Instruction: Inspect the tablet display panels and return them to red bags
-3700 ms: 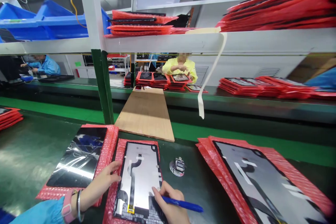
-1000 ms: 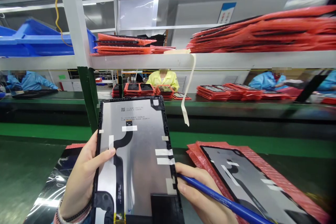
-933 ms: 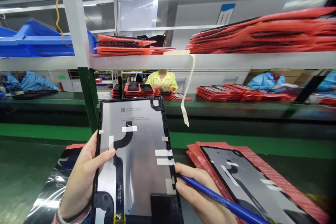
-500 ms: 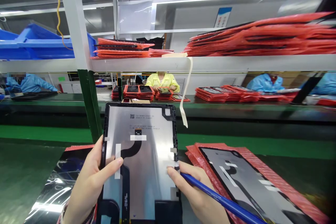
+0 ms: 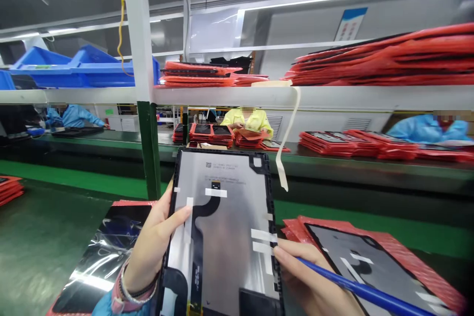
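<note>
I hold a tablet screen panel (image 5: pixel 233 266) upright, its silver back towards me, with a black frame, a black flex cable (image 5: pixel 198 252) and white tape strips. My left hand (image 5: pixel 155 237) grips its left edge, the thumb lying on the back beside a tape strip. At the right edge, my right hand (image 5: pixel 314 276) has thumb and forefinger closed by two short white strips (image 5: pixel 263 241). A blue pen-like tool (image 5: pixel 355 286) is held in that hand, pointing out to the lower right; its tip is hidden by the fingers.
Another panel (image 5: pixel 351 252) lies on red bubble bags (image 5: pixel 411 252) at right. A glossy black panel (image 5: pixel 107 252) lies at left. Ahead, a shelf (image 5: pixel 222 95) carries blue bins (image 5: pixel 99 70) and red-bagged stacks (image 5: pixel 385 64); a tape strip (image 5: pixel 287 148) hangs from it. People in yellow and blue work beyond.
My view has turned left, so things sit further right. My right thumb has drawn back to the panel's edge, and two white strips there now show.
</note>
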### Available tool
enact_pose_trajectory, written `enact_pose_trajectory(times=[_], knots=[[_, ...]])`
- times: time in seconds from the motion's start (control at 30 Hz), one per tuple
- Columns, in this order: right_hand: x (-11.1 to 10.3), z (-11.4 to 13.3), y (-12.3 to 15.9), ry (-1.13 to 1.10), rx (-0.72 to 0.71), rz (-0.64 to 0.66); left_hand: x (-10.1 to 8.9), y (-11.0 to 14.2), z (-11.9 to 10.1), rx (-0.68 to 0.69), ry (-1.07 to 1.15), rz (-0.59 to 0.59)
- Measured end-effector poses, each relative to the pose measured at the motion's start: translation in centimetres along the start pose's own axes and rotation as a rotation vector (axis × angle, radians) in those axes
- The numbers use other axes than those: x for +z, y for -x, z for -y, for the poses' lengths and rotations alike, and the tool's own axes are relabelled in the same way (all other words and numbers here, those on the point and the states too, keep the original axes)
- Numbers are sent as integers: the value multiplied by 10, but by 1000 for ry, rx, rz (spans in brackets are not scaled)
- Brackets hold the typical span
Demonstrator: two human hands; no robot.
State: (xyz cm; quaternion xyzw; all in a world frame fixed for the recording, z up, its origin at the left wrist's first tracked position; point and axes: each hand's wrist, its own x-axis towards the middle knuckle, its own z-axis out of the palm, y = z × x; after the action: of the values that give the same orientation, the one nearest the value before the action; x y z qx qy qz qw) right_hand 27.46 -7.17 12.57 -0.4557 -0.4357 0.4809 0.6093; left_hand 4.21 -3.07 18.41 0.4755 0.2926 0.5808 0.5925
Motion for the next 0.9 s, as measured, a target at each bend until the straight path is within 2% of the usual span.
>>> enact_pose_trajectory(times=[0.13, 0.37, 0.67, 0.9], knots=[[0, -4, -8, -56, -2, 27, 3, -5, 1, 19, -10, -20], [3, -5, -6, -27, 12, -120, 2, -5, 4, 19, -84, -49], [4, -4, -10, -51, 36, -101, 1, -2, 5, 62, -211, -41], [5, -8, -14, -12, -41, -229, 1, -1, 6, 166, -312, -4]])
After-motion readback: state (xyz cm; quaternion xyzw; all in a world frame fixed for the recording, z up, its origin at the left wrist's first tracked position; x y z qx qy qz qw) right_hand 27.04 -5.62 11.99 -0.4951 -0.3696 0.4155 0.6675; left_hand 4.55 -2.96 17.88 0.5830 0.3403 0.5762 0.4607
